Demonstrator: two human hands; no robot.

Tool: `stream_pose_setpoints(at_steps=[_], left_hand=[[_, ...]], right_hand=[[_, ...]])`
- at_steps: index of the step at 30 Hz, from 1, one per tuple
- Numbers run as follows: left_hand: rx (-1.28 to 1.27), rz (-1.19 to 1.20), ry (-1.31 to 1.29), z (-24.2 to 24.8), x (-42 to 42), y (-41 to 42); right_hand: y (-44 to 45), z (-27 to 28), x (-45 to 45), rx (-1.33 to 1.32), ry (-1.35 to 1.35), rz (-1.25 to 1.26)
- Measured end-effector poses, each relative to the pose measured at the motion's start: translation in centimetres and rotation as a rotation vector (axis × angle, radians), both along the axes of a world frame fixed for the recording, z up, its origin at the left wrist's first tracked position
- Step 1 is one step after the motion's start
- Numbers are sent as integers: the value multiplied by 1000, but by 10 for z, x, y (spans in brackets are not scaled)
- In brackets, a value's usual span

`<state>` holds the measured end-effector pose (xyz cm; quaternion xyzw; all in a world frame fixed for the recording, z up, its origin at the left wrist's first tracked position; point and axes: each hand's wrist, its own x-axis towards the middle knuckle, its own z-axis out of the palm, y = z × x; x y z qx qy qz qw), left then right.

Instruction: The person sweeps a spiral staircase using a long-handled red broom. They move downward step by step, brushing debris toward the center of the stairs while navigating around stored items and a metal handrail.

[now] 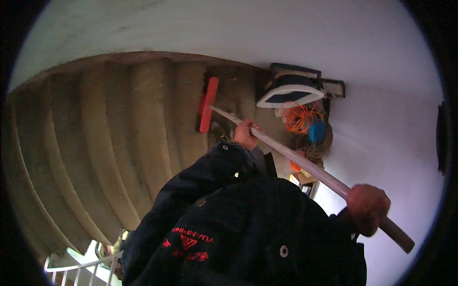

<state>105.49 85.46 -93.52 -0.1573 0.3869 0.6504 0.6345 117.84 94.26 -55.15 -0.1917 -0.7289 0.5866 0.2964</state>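
Note:
A long wooden pole (298, 159) runs diagonally from the right down to a red push-broom head (209, 104), whose dark bristle side faces left over the concrete stairs (148, 107). My left hand (245, 135) is closed round the pole nearer the broom head. Near the upper end, my right hand (368, 209) grips the same pole, with its darker tip sticking out beyond the fist. Both arms wear dark jacket sleeves. Whether the bristles touch a step cannot be told.
A white-and-black framed object (291, 96) stands against the pale wall (386, 118). Beside it lie orange cord (300, 118), a blue object (317, 131) and brown fibrous material (323, 148). Curved steps fill the left, with a metal railing (84, 266) at the lower left.

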Motion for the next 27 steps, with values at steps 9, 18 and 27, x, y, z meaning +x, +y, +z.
stream_pose_setpoints(at_steps=[9, 18, 27], left_hand=[[-149, 512, -449, 87, -102, 26], [-51, 710, -333, -40, -92, 72], [-7, 953, -507, -35, -50, 67]], right_hand=[[35, -37, -6, -278, 308, -142], [99, -108, -35, -306, 479, 137], [182, -164, 17, -394, 565, 537]])
